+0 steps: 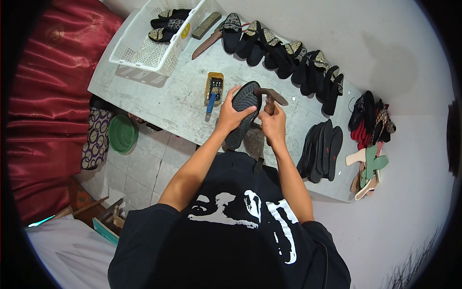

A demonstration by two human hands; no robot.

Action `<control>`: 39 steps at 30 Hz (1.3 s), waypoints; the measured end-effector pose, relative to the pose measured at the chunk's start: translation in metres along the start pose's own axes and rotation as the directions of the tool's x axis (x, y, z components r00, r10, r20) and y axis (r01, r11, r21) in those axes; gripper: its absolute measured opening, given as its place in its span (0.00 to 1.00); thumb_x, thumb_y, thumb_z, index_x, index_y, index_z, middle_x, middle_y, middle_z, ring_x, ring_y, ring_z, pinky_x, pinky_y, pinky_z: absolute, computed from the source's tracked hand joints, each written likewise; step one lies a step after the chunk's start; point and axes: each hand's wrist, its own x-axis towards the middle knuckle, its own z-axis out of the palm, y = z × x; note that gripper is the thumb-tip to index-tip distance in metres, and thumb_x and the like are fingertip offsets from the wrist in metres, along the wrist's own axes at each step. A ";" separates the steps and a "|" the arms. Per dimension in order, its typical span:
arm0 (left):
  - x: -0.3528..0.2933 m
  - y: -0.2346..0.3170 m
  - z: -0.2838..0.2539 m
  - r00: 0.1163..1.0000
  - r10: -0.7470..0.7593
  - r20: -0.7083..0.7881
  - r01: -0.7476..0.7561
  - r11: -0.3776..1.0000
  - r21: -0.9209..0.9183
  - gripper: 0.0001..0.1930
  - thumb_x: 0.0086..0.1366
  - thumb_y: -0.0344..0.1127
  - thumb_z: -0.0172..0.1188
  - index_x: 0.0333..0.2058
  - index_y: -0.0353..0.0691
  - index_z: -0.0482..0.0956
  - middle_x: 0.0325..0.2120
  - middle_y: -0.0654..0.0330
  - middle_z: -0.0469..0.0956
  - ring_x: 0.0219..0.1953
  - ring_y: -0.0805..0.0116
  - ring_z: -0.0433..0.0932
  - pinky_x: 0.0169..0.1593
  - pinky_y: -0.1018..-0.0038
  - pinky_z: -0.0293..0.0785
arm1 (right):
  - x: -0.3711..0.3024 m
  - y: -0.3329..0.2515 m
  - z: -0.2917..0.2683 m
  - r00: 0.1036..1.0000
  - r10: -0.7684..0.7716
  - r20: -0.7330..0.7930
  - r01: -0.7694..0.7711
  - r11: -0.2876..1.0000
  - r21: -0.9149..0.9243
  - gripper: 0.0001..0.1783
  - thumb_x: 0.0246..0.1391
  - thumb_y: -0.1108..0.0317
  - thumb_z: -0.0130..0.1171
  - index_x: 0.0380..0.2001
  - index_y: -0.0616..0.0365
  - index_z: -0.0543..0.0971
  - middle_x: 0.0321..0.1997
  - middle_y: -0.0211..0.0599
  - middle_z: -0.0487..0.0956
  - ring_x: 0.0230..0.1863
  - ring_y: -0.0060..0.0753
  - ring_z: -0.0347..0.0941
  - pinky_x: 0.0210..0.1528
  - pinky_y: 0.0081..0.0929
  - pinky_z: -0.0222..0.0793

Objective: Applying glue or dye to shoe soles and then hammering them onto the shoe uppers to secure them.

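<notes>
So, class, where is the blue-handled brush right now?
In the head view, the blue-handled brush sits in the yellow container on the table, between the white crate and the left hand, its handle jutting toward the person.

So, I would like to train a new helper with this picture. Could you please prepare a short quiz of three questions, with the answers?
1. Which hand grips the hammer beside the black sole?
2. True or false: the green basin stands on the tiled floor.
3. Fill in the colour: the blue-handled brush rests partly in a small ____ container.

Key:
1. The right hand.
2. True.
3. Yellow.
</notes>
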 end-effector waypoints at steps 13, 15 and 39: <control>0.002 -0.009 0.000 0.998 0.048 0.029 -0.047 0.999 -0.017 0.39 0.63 0.42 0.74 0.69 0.38 0.66 0.53 0.46 0.82 0.52 0.62 0.83 0.57 0.67 0.78 | -0.046 0.001 -0.011 0.998 0.036 0.047 -0.045 0.977 0.209 0.09 0.46 0.80 0.55 0.34 0.64 0.71 0.22 0.22 0.58 0.24 0.17 0.55 0.26 0.26 0.55; 0.005 -0.007 0.001 0.999 0.044 0.023 -0.044 0.999 0.001 0.38 0.64 0.43 0.73 0.68 0.38 0.67 0.53 0.45 0.82 0.52 0.61 0.84 0.56 0.67 0.78 | -0.046 -0.003 -0.012 0.994 0.089 0.064 -0.100 0.973 0.209 0.09 0.46 0.79 0.55 0.34 0.64 0.71 0.22 0.22 0.59 0.24 0.18 0.55 0.26 0.27 0.55; 0.040 0.041 0.015 0.991 0.000 -0.131 0.055 0.907 0.417 0.35 0.61 0.57 0.73 0.55 0.33 0.80 0.38 0.43 0.87 0.41 0.51 0.88 0.47 0.63 0.81 | -0.056 0.020 0.000 0.997 0.053 -0.050 -0.038 0.965 0.261 0.33 0.49 0.82 0.53 0.63 0.60 0.76 0.31 0.19 0.64 0.29 0.15 0.54 0.32 0.19 0.54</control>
